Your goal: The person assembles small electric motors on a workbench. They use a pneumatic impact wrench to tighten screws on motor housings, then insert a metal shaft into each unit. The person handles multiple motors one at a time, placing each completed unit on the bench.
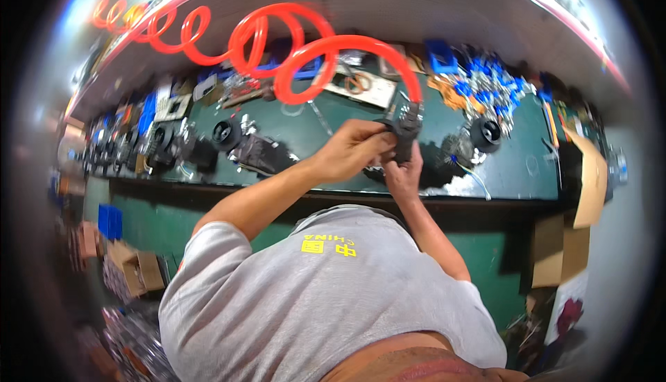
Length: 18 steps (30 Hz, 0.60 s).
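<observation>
- Between the left hand (354, 149) and the right hand (404, 177), both bare, one dark, hard-shelled hand tool (408, 129) is held above the smooth green worktop (531, 153).
- Left fingers: curled and bunched, with a narrow gap, against the tool's left side; whether they also pinch some small piece, I cannot tell.
- Right fingers: wrapped round the tool's lower part, some of them hidden behind it.
- Up from the fingers, at the tool's top end, one glossy red coiled hose (361, 42) of smooth round tubing, its loops sweeping off to the upper left.
- Left of the fingers, one black, round, fan-like unit (225, 133); farther left, a row of dark units (165, 142), too blurred to count.
- Right of the fingers, one matching black round unit (485, 134), with thin pale wires (479, 179) trailing nearby.
- Beyond the fingers, one flat white rectangular board (381, 94) bearing one orange looped item (357, 83).
- Beyond and rightward, one crinkled heap of blue and silvery pieces (496, 83), one crumpled orange-brown heap (454, 95) and one blue plastic bin (441, 56).
- Well left of the fingers and lower, one blue box (109, 221) and one open brown cardboard carton (142, 271).
</observation>
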### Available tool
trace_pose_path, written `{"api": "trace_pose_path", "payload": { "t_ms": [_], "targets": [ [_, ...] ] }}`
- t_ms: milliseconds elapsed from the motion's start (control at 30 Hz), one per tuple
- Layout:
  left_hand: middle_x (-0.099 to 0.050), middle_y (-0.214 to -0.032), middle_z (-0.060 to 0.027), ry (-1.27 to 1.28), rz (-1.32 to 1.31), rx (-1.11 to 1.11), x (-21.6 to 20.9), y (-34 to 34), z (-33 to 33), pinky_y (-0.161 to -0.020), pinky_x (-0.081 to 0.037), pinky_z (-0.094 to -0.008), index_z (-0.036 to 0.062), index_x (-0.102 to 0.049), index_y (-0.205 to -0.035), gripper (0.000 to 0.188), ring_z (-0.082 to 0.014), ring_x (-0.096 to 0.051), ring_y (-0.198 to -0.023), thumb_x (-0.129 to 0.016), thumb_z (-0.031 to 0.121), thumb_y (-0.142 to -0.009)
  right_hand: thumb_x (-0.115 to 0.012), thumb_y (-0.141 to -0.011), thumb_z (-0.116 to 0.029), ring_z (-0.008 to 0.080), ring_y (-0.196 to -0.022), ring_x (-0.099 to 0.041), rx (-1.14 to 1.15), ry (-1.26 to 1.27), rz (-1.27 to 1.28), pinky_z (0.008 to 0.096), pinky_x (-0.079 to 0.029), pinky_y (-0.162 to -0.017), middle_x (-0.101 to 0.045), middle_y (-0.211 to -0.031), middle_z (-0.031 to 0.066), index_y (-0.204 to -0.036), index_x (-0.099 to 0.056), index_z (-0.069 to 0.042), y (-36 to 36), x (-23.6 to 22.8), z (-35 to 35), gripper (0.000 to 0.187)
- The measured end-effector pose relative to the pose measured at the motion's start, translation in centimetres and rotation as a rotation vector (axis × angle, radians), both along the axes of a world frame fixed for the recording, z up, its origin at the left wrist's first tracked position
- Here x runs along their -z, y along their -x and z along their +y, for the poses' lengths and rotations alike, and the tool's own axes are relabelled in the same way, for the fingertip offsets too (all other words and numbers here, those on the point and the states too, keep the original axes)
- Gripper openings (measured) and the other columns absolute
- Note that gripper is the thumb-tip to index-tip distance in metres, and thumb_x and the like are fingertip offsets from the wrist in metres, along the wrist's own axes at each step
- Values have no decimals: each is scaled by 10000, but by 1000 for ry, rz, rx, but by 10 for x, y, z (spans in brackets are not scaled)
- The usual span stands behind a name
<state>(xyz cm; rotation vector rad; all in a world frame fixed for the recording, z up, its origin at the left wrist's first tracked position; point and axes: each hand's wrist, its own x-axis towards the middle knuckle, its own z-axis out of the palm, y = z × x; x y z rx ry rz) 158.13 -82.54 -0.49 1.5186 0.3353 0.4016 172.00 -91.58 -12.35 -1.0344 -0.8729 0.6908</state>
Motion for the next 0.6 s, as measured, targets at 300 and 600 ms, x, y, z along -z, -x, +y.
{"api": "trace_pose_path", "payload": {
  "t_ms": [300,600],
  "targets": [
    [-665,-1049,-28,-501,-131,-317,37,-29,-1,-869,-504,-271,14,-575,-1279,629,-107,-621,-935,-903,181,-769,-749,-814,-65,113,-947,-576,-15,-71,-53,271,-495,-817,-628,-1008,48,-1230,-557,3,-3,9,6,463],
    [-711,-1011,-31,-130,-184,-266,37,-56,-12,-793,-535,-260,17,-699,-1077,211,-89,-637,-891,-763,55,-880,-707,-895,-116,174,-1001,-654,440,170,56,310,-527,-917,-670,-1098,114,-1238,-574,40,-65,100,-12,400]
  ]
}}
